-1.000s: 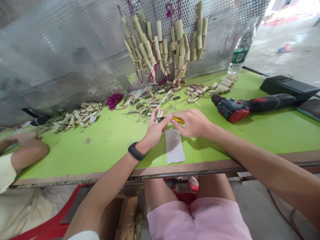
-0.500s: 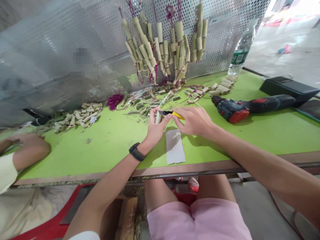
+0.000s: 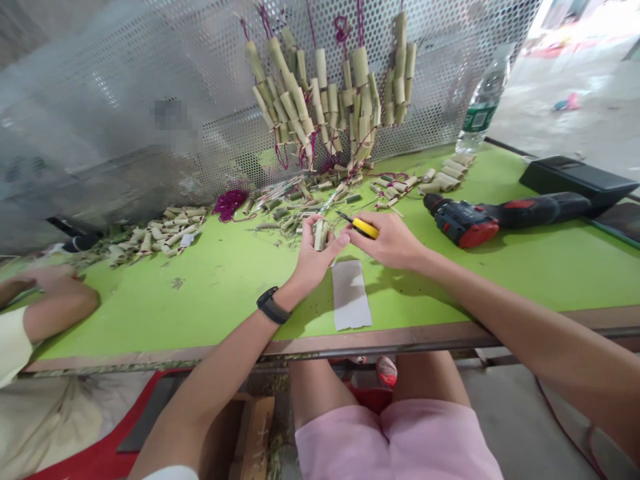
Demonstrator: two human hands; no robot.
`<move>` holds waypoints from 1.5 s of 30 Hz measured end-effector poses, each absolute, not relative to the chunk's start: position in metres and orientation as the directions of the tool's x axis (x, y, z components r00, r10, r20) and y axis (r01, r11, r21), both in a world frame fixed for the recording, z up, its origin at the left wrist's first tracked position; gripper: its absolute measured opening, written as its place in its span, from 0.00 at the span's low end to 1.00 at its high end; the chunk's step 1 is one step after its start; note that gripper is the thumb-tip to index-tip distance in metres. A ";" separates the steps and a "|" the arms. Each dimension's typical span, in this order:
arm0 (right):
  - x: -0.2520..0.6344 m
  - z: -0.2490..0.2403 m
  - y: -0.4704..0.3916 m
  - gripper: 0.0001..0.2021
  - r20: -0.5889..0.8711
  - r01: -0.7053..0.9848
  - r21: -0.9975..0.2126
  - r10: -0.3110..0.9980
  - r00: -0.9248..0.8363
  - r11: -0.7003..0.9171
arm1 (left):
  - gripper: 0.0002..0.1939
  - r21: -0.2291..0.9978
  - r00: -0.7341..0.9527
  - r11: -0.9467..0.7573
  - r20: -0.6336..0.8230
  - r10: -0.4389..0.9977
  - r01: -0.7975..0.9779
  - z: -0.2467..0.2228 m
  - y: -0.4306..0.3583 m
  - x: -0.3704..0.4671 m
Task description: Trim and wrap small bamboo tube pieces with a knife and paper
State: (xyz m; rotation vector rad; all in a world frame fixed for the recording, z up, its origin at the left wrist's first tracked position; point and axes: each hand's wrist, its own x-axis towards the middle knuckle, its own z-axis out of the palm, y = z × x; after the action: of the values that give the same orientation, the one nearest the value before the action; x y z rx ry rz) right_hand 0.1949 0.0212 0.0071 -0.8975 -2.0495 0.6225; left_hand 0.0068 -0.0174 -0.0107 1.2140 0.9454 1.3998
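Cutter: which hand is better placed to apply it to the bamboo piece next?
Probably the right hand: it grips the cutter, whose blade points toward the left, close to the bamboo piece. The left hand is occupied holding that piece.

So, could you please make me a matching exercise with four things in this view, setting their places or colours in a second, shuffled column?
Things
1. Craft knife
2. Paper slip
3. Cord tangle
4. Cordless drill

Places or colours
A. Purple, near the foot of the perforated panel
B. Dark with red parts
C. Held in the right hand
D. Whitish, on the near side of the green tabletop

Pairs: 1-C, 2-D, 3-A, 4-B
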 end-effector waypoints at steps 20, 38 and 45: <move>0.202 0.001 0.041 0.17 0.448 0.386 -0.770 0.861 -0.241 0.509 | 0.32 0.979 0.207 -0.206 0.202 0.957 -0.002 -0.013 -0.019 0.004; 0.204 0.003 0.030 0.19 0.356 0.517 -0.506 0.713 -0.604 0.691 | 0.33 0.962 0.140 -0.030 0.070 0.988 -0.272 -0.008 -0.014 0.001; 0.205 0.003 0.031 0.19 0.342 0.531 -0.485 0.709 -0.616 0.695 | 0.33 0.949 0.175 0.045 0.011 0.985 -0.311 0.000 -0.017 0.001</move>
State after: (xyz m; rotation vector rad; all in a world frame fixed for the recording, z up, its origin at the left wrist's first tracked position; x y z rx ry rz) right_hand 0.2052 0.0315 0.0027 -0.9509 -2.3886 0.4611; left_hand 0.0015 -0.0168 -0.0004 1.0393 0.8577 1.2031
